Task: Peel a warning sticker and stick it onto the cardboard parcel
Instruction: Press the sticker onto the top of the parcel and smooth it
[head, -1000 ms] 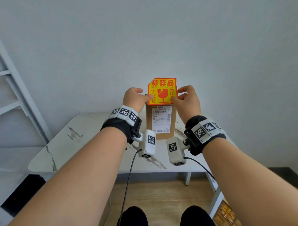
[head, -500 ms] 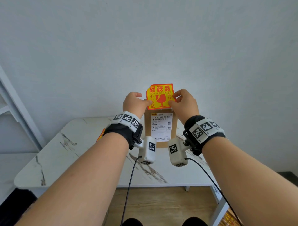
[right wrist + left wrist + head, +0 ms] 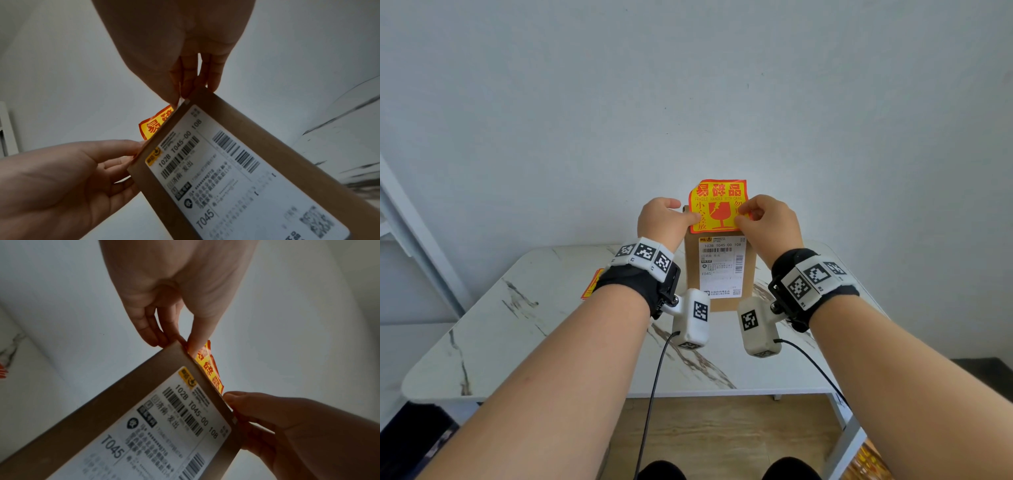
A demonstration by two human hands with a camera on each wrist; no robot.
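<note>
The fingers of the left hand are pinching the left edge of the warning sticker, and the right hand is pinching its right edge in the same way, so both are gripping it. The sticker, yellow and red with a broken-glass mark, is being held facing the camera at the centre of the head view, its lower part overlapping the top edge of the cardboard parcel. The parcel is standing upright on the marbled desk, showing its white shipping label. More red-and-yellow stickers are lying on the desk to the left, partly hidden behind the left wrist.
</note>
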